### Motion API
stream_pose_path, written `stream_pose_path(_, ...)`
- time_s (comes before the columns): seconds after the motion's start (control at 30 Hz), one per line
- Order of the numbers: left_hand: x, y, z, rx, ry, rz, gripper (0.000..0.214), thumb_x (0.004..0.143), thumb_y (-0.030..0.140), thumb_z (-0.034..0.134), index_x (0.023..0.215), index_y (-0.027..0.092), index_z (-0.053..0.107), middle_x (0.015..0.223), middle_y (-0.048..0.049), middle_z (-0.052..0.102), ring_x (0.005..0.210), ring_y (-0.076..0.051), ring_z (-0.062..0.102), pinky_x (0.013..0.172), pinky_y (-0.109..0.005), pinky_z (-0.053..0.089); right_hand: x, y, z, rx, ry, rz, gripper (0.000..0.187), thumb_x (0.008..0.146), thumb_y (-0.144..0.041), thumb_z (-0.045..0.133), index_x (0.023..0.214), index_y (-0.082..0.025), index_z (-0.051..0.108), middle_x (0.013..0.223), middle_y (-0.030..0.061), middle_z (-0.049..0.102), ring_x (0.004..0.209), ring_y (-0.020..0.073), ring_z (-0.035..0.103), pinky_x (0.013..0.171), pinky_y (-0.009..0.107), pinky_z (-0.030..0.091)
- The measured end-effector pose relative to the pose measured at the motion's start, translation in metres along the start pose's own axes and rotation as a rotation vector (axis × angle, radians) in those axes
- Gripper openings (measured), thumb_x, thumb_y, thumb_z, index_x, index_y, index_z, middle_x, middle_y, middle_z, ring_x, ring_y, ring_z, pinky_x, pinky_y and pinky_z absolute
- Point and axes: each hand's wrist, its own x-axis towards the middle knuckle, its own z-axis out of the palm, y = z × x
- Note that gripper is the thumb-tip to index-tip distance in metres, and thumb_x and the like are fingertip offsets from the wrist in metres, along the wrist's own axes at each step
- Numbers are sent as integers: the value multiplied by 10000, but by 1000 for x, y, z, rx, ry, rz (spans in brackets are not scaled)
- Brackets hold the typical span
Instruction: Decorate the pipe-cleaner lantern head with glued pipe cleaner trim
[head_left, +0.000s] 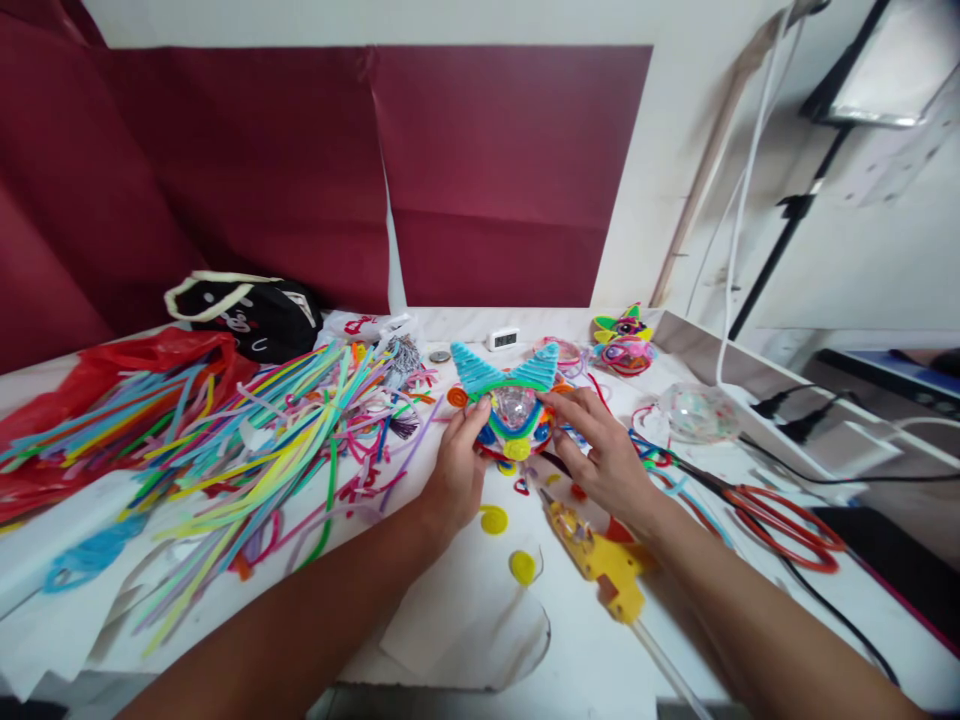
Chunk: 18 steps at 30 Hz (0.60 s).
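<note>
Between my hands is a colourful pipe-cleaner animal head (pixel 496 381) with two light-blue pointed ears, a green and rainbow band, a clear shiny middle and a yellow coil at its lower front. My left hand (pixel 459 465) grips its left edge, thumb on the front. At the opposite edge, my right hand (pixel 600 445) pinches the rim with bent fingers. An orange coil (pixel 457 397) sticks out beside my left thumb. Yellow coils (pixel 523 567) lie on the table below, and a yellow glue gun (pixel 600 560) rests under my right forearm.
Loose pipe cleaners (pixel 277 440) spread across the left, beside a red plastic bag (pixel 240 365). Orange-handled scissors (pixel 784 520) lie at right near a clear plastic dome (pixel 701 412). A small digital clock (pixel 502 339), a black bag (pixel 255 318) and another pipe-cleaner figure (pixel 626 345) stand behind.
</note>
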Motion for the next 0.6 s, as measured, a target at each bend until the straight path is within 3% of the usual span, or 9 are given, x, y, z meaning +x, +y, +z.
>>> stream_pose_path(0.33,1,-1,-3,53,7,15,348,737,413,830,948,180,680,994,-50,744,1052,-265,690,949,-403,539,-1,5,4,18,27,-1,487,922,-109,462,1366,-279,562,1069,61,587,957,202,608,840,394,537)
stream_pose_path(0.6,-2,3,1,73,-4,18,423,745,452,810,1035,172,682,1079,-79,747,1087,-283,681,936,-413,541,0,5,4,27,45,-15,476,941,-132,462,1379,-293,558,1066,59,598,951,200,619,833,399,550)
